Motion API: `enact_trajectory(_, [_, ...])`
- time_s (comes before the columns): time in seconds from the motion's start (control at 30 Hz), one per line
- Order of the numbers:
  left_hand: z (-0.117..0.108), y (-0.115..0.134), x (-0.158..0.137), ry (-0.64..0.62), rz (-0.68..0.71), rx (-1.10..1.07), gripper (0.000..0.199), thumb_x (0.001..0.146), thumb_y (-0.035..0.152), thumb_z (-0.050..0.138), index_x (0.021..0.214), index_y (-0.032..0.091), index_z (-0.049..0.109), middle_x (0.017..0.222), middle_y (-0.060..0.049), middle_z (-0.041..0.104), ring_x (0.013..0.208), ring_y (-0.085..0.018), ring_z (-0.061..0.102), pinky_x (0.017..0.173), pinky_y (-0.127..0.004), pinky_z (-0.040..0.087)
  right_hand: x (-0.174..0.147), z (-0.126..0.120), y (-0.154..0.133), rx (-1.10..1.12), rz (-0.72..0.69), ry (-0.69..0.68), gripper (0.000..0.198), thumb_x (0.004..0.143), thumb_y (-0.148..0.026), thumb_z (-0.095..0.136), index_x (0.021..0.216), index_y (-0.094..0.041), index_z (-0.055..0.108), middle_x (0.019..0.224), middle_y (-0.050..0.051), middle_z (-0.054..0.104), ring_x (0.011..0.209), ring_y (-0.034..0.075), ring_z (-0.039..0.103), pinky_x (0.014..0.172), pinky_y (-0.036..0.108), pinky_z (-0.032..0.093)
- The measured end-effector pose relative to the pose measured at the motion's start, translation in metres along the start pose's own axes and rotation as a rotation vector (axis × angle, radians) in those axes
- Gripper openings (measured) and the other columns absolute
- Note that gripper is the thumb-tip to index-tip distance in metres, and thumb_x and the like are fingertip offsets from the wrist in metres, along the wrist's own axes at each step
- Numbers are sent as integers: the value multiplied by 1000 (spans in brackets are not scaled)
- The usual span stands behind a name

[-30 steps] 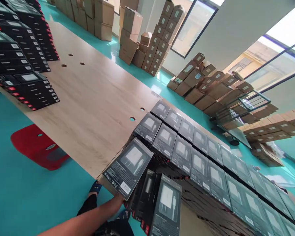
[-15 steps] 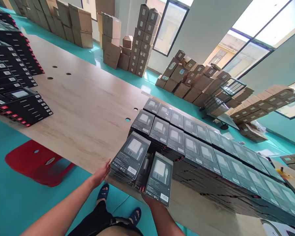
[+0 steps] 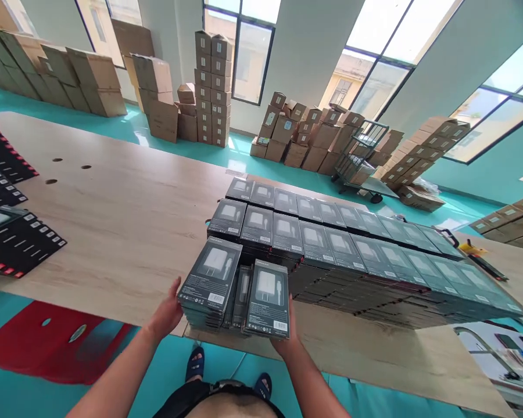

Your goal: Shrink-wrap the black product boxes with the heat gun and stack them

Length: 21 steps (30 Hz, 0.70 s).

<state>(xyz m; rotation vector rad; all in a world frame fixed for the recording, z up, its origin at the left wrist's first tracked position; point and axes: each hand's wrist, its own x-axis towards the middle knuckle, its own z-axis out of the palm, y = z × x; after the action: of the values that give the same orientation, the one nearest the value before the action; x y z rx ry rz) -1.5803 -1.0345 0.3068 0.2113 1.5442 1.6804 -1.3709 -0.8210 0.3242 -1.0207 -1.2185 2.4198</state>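
Two stacks of boxed chargers stand side by side at the near table edge, black boxes with a white plug and cable pictured on top. My left hand (image 3: 169,310) presses against the outer side of the left stack (image 3: 212,271), its fingertips partly hidden. My right hand (image 3: 288,339) grips the outer right side of the right stack (image 3: 267,299), thumb up along the edge and the other fingers hidden beneath. In the narrow gap between them, more black boxes (image 3: 240,299) show. Behind and to the right, long rows of the same charger boxes (image 3: 314,239) are stacked.
More black boxes (image 3: 21,241) stand in stacks at the left of the wooden table (image 3: 126,220). A red stool (image 3: 56,342) is below the table's left front edge. Cardboard cartons (image 3: 213,93) and a trolley (image 3: 366,157) stand along the windows. A yellow object (image 3: 473,248) lies far right.
The view has levelled and shifted. My right hand, mostly under the right stack before, now shows along its right side. My left hand stays against the left stack.
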Motion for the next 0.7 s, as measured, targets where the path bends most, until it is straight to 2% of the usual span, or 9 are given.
enact_trajectory(0.07, [0, 23, -4, -92, -28, -148, 69, 83, 65, 34, 117, 12, 62, 98, -10, 71, 101, -29, 61, 93, -41, 44, -10, 0, -12, 94, -41, -4, 70, 79, -74, 26, 123, -28, 54, 114, 6, 67, 106, 28, 61, 83, 47, 51])
enact_trajectory(0.13, [5, 42, -9, -199, -88, -316, 67, 83, 64, 40, 116, 11, 63, 95, -10, 72, 99, -29, 63, 92, -41, 46, -18, 10, -22, 176, -39, -34, 69, 79, -74, 30, 123, -27, 54, 111, 6, 69, 103, 28, 63, 83, 47, 51])
enact_trajectory(0.23, [16, 55, -13, -226, -152, -422, 54, 84, 55, 47, 112, 13, 66, 94, -7, 73, 98, -26, 64, 90, -36, 48, -17, 34, -25, 219, 28, -102, 69, 79, -72, 35, 118, -20, 59, 105, 9, 70, 101, 28, 64, 86, 44, 50])
enact_trajectory(0.33, [22, 56, -12, -156, -180, -425, 41, 85, 49, 51, 106, 18, 69, 92, -2, 74, 99, -22, 65, 88, -30, 50, -7, 53, -22, 215, 94, -114, 68, 78, -71, 40, 116, -18, 61, 105, 9, 71, 100, 26, 64, 89, 42, 49])
enact_trajectory(0.4, [21, 54, -11, -121, -196, -417, 38, 85, 48, 51, 101, 20, 71, 89, 0, 74, 100, -22, 64, 86, -29, 51, -3, 56, -21, 198, 124, -122, 68, 78, -71, 42, 115, -18, 62, 103, 8, 71, 100, 25, 64, 91, 42, 48])
enact_trajectory(0.57, [12, 51, -5, -63, -153, -325, 38, 84, 51, 50, 99, 23, 71, 89, 0, 74, 103, -24, 63, 90, -37, 51, -7, 52, -29, 160, 80, -261, 65, 80, -70, 38, 115, -20, 61, 108, 6, 70, 106, 25, 61, 95, 42, 44])
enact_trajectory(0.7, [-4, 48, 3, -92, -59, -143, 39, 82, 55, 49, 102, 28, 69, 91, 1, 74, 110, -23, 59, 96, -40, 47, -2, 36, -34, 132, 10, -305, 63, 81, -71, 33, 122, -27, 55, 131, 4, 57, 125, 26, 46, 103, 46, 35])
